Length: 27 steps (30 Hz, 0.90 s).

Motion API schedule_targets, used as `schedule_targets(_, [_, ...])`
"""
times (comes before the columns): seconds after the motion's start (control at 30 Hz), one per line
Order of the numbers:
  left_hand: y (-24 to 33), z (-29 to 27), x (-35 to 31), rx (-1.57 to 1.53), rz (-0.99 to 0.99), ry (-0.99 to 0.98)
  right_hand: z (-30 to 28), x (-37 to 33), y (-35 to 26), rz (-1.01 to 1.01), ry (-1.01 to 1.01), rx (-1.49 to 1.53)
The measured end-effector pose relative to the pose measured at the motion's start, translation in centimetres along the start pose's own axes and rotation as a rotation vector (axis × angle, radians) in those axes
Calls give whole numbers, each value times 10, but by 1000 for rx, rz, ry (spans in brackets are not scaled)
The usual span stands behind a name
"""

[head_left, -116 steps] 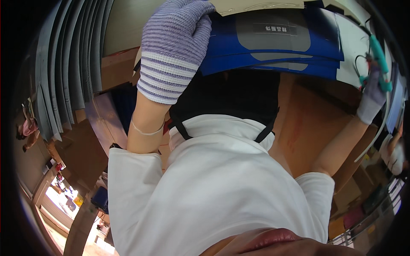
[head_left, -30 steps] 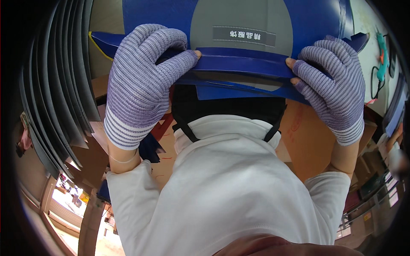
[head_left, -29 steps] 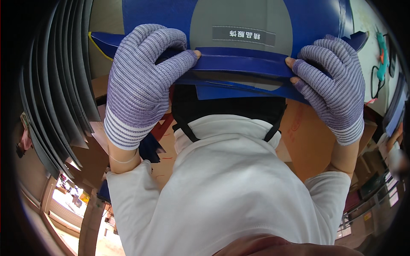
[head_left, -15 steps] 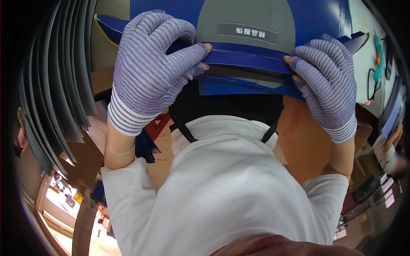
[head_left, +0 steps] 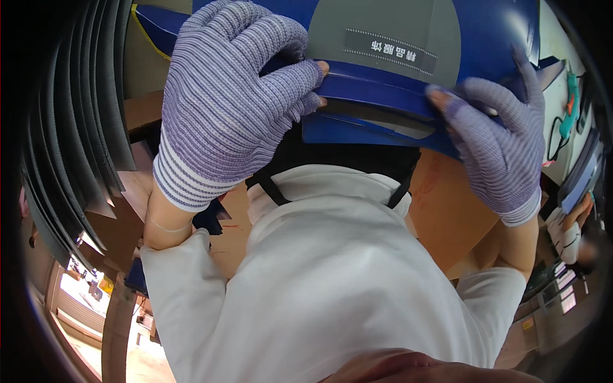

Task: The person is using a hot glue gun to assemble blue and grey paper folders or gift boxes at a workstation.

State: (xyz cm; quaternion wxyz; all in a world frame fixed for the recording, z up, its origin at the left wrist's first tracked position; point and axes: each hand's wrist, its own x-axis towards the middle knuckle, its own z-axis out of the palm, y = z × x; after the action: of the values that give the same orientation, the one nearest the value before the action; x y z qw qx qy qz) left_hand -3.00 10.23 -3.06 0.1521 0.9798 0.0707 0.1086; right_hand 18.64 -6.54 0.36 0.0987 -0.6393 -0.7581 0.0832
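A glossy blue paper bag point(head_left: 491, 38) with a grey printed panel lies in front of me, a folded strip along its near edge. My left hand point(head_left: 236, 96), in a purple-and-white striped glove with bare fingertips, pinches the left part of that strip. At the strip's right end, my right hand point(head_left: 495, 137) has its thumb and forefinger on the edge, slightly blurred. Its other fingers spread away over the blue surface. Below the strip, the bag's mouth gapes and another blue layer point(head_left: 345, 129) shows.
Dark grey curved sheets point(head_left: 76, 127) hang in a stack on the left. A teal-handled tool point(head_left: 568, 112) with a black cord lies on the pale tabletop point(head_left: 559, 45) at right. Beyond it are more stacked sheets point(head_left: 578, 163) and another person's hand point(head_left: 578, 210).
My right hand's outer fingers have spread apart and lifted, while its thumb and forefinger stay near the strip. The left hand keeps its pinch. The whole view has shifted slightly.
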Motion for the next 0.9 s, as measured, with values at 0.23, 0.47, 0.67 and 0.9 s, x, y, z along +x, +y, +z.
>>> schedule_targets(0.23, [-5, 4, 6, -92, 27, 83, 7, 30, -14, -165, 65, -66])
schedule_targets(0.47, [4, -2, 5, -66, 2, 18, -8, 24, -4, -243, -84, -220])
schedule_targets(0.67, [7, -1, 7, -91, 31, 57, -6, -20, 20, -163, -5, -206])
schedule_targets(0.9, [11, 0, -6, -95, 98, 10, -10, -51, 32, -191, -62, -163])
